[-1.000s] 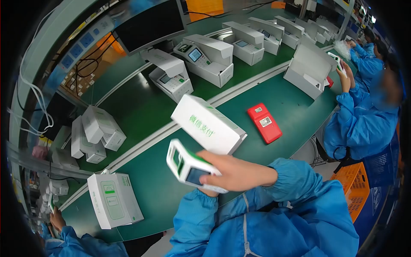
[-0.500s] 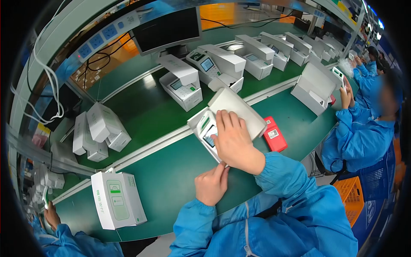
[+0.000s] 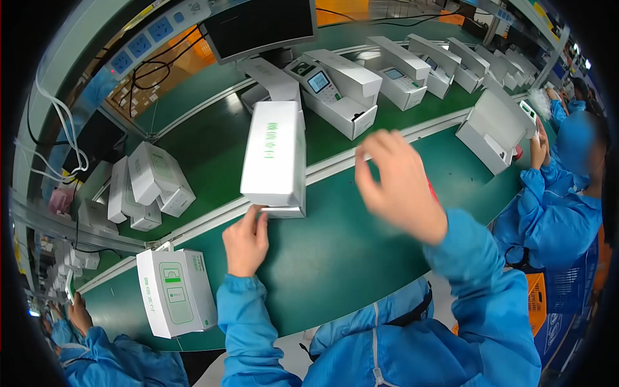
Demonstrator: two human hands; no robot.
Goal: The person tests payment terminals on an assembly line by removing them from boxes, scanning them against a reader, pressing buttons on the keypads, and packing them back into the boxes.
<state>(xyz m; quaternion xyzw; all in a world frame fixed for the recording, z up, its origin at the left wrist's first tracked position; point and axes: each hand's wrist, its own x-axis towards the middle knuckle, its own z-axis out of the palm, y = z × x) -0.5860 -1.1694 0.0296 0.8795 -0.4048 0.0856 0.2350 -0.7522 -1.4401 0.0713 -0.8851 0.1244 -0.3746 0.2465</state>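
Closed since half a second ago, the white box [image 3: 273, 151] has shifted toward 10 o'clock, over the green tabletop [image 3: 335, 258]. At 8 o'clock, the left hand [image 3: 245, 242] pinches its near corner; at 3, the right hand [image 3: 396, 184], blurred, hangs loosely curled, empty.

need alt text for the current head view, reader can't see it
A person's left hand touches the near end of a white box with green print at a green workbench; the right hand is raised and looks empty. Behind, open white boxes hold devices with screens, and a blue-clad co-worker is at right.
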